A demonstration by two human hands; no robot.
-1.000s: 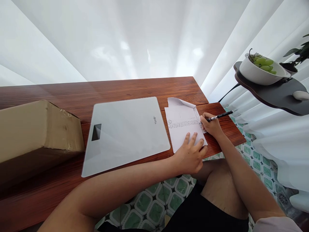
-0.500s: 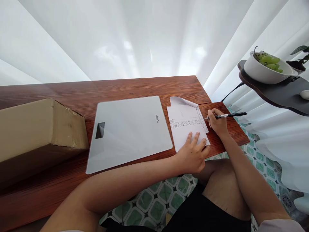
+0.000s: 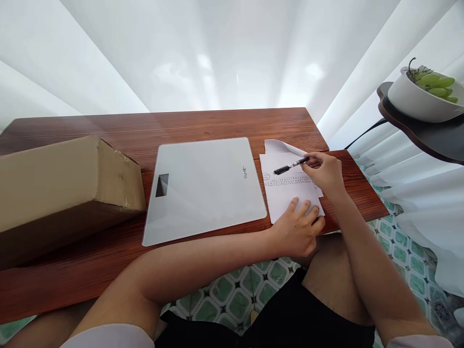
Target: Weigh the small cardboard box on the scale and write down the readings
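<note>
Right hand (image 3: pixel 326 171) fingers pinching pen (image 3: pixel 291 165) above paper (image 3: pixel 286 186); left hand (image 3: pixel 297 229) fingers spread, pressing paper onto worktop (image 3: pixel 217 123).

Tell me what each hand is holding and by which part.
The right hand grips a black pen by one end. The left hand holds nothing, pressing flat on the paper.

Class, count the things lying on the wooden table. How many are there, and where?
3. A cardboard box at the left end, a white bathroom scale in the middle, a printed paper sheet at the right under both hands. More sheets may lie beneath.
</note>
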